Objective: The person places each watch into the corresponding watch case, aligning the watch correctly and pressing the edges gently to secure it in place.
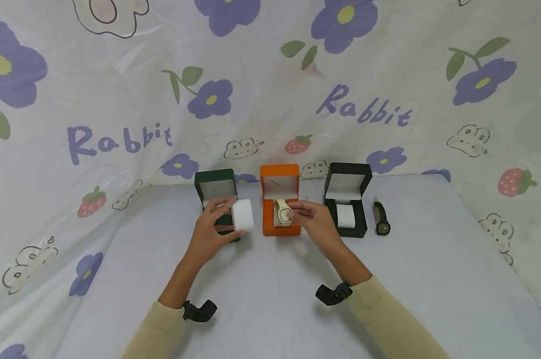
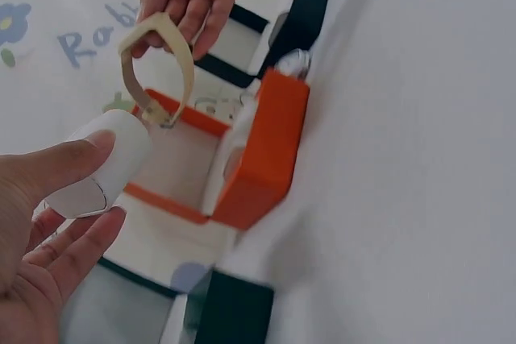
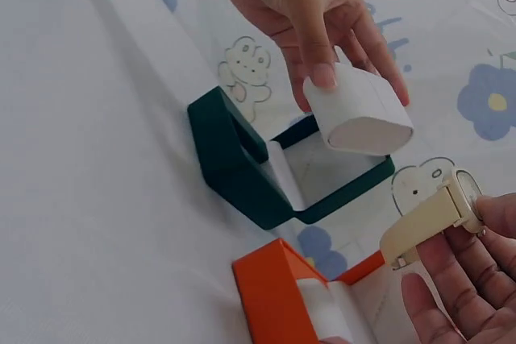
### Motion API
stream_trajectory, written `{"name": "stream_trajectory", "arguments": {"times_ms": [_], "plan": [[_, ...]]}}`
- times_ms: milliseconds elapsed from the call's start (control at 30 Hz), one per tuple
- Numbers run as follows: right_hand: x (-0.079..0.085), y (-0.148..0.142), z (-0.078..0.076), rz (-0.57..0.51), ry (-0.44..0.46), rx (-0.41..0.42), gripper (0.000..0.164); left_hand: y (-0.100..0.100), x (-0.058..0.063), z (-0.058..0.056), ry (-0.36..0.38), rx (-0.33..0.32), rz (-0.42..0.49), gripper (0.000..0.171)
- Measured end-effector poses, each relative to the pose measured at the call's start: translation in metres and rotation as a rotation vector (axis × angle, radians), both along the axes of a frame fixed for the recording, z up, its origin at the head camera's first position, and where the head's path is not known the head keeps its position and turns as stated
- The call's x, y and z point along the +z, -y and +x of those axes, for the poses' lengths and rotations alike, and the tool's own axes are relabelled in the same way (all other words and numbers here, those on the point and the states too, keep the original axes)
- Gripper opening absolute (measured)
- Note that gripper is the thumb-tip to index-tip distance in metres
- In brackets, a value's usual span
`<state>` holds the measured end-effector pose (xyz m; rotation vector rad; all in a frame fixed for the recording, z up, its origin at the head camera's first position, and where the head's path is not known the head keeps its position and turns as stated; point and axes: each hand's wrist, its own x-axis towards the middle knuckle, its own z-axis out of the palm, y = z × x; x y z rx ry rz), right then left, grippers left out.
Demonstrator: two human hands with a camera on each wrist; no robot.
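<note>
My left hand (image 1: 209,227) pinches a white watch cushion (image 1: 243,215) between thumb and fingers, above the open green box (image 1: 216,180). In the right wrist view this cushion (image 3: 363,110) is lifted over the green box's lid, one flat end showing. My right hand (image 1: 317,223) holds a cream watch (image 1: 284,212) by its case, over the open orange box (image 1: 281,231). The strap forms a closed loop in the left wrist view, where the watch strap (image 2: 184,66) hangs beyond the cushion's end. Within the orange box lies a white cushion (image 3: 322,308).
To the right stands an open black box (image 1: 353,233) with a white cushion (image 1: 345,216) in it. A dark-strapped watch (image 1: 381,217) lies beside that box. Behind the row, a patterned cloth (image 1: 261,99) hangs at the back of the white table (image 1: 261,309).
</note>
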<state>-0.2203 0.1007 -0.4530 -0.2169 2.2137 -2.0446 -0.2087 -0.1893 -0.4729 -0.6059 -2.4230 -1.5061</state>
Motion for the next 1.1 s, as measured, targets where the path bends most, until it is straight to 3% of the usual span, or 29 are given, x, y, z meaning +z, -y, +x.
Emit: {"name": "stream_trajectory", "arguments": {"times_ms": [200, 400, 1100], "plan": [[0.007, -0.005, 0.007, -0.026, 0.022, -0.018, 0.03, -0.024, 0.003, 0.003, 0.056, -0.078, 0.119, 0.083], [0.014, -0.007, 0.013, -0.058, 0.0, -0.032, 0.031, -0.04, 0.005, 0.004, 0.08, -0.106, 0.135, 0.082], [0.011, -0.001, 0.02, 0.058, -0.161, 0.031, 0.027, -0.059, 0.007, 0.01, 0.096, -0.099, 0.175, 0.077]]}}
